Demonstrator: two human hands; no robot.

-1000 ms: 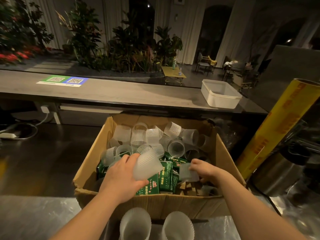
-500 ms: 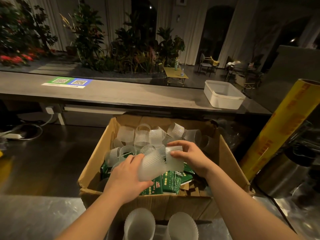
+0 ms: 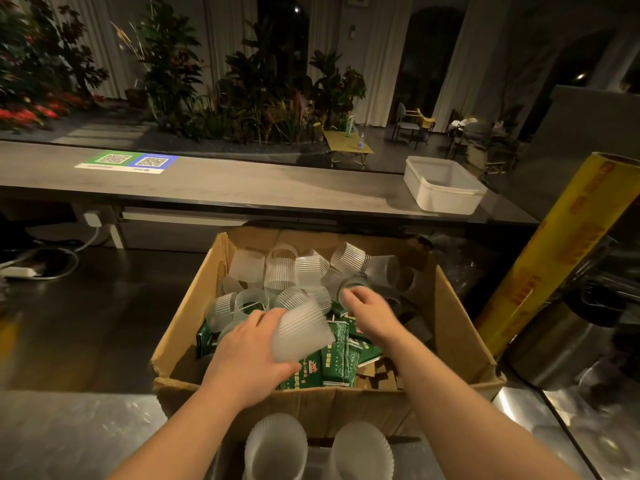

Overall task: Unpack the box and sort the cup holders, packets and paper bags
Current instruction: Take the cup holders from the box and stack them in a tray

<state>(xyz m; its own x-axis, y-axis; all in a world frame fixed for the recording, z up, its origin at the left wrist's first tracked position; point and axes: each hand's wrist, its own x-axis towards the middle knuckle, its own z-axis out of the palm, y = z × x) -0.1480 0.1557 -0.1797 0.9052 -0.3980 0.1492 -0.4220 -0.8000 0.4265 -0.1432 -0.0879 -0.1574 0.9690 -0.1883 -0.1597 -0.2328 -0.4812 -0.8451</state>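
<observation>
Left hand (image 3: 249,355) grip curled round a frosted ribbed cup holder (image 3: 301,332) (translucent, tapered), held over the cardboard box (image 3: 460,327). Right hand (image 3: 367,313) at loose holders (image 3: 277,271) inside the box; blurred, can't tell its grip. Green packets (image 3: 337,362) underneath.

a café: long counter (image 3: 214,188) with qr-code sign (image 3: 127,162), seating (image 3: 412,123) beyond

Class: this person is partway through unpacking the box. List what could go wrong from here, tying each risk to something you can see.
1. The left hand grips a ribbed cup holder over the packets; it might slip or get crushed.
2. The right hand reaches among loose holders and may push them deeper into the box.
3. The two stacks in front of the box could get knocked over.
</observation>
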